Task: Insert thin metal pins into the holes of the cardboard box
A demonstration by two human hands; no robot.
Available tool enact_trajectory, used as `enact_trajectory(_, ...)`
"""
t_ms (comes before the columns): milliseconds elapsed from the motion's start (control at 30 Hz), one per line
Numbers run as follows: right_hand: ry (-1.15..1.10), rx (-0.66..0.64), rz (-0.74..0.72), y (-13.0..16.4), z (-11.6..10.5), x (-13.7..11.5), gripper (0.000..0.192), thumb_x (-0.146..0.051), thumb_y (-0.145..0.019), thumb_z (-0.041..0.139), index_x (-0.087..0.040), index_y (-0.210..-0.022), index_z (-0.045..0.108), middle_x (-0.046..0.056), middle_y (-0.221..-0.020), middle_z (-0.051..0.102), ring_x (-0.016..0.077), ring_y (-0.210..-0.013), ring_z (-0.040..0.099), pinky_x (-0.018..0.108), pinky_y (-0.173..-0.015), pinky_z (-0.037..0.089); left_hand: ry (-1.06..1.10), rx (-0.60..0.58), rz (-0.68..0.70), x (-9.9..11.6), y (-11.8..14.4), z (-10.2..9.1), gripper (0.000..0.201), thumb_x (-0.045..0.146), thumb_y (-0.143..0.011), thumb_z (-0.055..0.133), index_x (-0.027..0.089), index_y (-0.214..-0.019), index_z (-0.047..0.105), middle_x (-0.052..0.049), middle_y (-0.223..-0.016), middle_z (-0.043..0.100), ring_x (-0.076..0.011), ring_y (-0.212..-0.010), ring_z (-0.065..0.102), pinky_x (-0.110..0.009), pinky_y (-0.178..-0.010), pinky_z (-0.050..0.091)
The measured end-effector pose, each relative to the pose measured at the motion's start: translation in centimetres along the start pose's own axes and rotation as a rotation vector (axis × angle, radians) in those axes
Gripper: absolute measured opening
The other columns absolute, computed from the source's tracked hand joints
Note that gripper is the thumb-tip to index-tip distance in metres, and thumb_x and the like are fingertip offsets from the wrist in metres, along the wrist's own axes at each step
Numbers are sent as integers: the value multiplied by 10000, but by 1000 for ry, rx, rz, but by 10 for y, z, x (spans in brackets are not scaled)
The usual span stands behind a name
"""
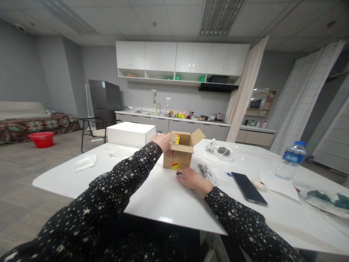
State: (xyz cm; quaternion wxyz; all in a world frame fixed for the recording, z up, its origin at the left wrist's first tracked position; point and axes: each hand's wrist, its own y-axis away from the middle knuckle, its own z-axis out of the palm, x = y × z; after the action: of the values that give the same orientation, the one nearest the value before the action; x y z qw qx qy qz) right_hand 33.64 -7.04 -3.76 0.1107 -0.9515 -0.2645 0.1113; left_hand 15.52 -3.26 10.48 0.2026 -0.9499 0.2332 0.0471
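Two hands at a small cardboard box on the white table.

The left hand [163, 140] was curled over the top left edge of the open cardboard box [178, 155], gripping it. The right hand [191, 178] lay flat on the table [152, 193], fingers loosely spread, touching the bottom of the box at its front. The box stood upright near the middle of the table, flaps open, just in front of a white box [130, 133]. A black phone [248, 187] lay to the right.
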Motion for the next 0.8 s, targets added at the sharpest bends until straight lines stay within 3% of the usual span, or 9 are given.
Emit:
enact_trajectory(533, -2, -1, 8, 0, -3, -2, 238, -248, -897, 484, -156, -991, 683, 109, -1026, 677, 208, -937, 606, 298, -856, 443, -28, 55, -26, 1, -1, 3, 299, 127, -891, 404, 112, -1178, 487, -165, -1000, 715, -281, -967, 685, -413, -899, 443)
enact_trajectory(800, 3, 17, -4, 2, -3, -2, 223, -243, -899, 490, -152, -964, 683, 107, -994, 680, 207, -911, 613, 293, -831, 450, 177, 42, -76, -10, -9, 11, 250, 286, -907, 450, 168, -1032, 633, -140, -1074, 702, -275, -989, 657, -356, -816, 483)
